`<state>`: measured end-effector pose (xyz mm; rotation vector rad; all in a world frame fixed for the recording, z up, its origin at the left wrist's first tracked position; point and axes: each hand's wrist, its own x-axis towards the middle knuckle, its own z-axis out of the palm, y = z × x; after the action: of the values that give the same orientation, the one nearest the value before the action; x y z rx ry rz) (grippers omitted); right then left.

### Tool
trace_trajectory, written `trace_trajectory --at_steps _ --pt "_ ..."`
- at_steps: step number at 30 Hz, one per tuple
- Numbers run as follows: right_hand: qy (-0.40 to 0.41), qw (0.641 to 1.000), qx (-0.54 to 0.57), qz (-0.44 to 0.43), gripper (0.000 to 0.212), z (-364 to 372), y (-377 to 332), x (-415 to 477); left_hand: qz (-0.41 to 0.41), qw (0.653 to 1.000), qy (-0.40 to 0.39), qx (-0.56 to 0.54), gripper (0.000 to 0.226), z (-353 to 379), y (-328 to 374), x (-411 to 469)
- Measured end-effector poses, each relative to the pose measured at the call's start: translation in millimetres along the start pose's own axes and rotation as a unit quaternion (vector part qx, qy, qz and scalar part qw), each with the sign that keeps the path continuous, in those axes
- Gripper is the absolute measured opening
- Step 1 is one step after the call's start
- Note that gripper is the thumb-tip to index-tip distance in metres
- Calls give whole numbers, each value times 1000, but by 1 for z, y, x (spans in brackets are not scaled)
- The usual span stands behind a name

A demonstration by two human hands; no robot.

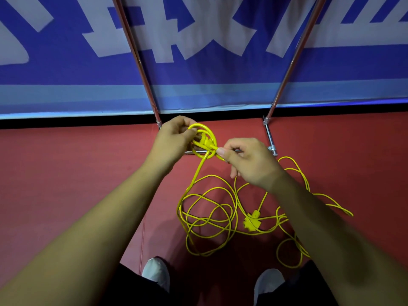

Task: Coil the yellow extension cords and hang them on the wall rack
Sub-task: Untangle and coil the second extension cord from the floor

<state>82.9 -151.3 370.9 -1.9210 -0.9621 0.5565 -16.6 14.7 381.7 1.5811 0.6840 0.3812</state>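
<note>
The left hand (174,138) was closed around a small coil (206,138) of yellow extension cord, and one strand was pinched between thumb and forefinger of the right hand (249,161). Below them, the rest of the cord (207,217) was spread in loose loops on the red floor (66,173), with a socket block (251,219) among them, near the metal rack (269,138).
</note>
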Motion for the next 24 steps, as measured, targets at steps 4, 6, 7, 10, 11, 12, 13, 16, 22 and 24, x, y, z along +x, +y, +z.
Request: trace_trajectory --at_steps 4,6,7,10,11,12,13,16,22,24 --pt "-5 1000 24 5 31 -7 12 4 -90 983 -67 -148 12 -7 -3 5" --pt "-1 1000 26 5 31 -9 13 6 -110 975 -73 -177 14 -8 -5 7" --pt "3 1000 27 6 32 -10 13 6 -116 973 -73 -184 16 -7 -6 7" --pt "14 999 40 16 33 -11 13 9 -121 970 -81 -195 22 -6 -9 10" --pt "17 999 44 22 32 -12 14 10 -116 970 -88 -195 22 -6 -10 10" --pt "20 998 44 30 30 -12 15 11 -107 972 -94 -187 20 -5 -10 9" --pt "21 998 40 41 27 -11 15 11 -95 977 -94 -167 15 -4 -11 8" --pt "13 997 4 75 12 -5 14 8 -60 992 -68 -84 8 5 -13 1" --pt "31 992 -119 17 38 5 11 5 -31 999 -16 -32 15 16 -11 1" --pt "45 992 -120 -6 44 5 10 7 -61 996 6 -57 18 19 -10 1"
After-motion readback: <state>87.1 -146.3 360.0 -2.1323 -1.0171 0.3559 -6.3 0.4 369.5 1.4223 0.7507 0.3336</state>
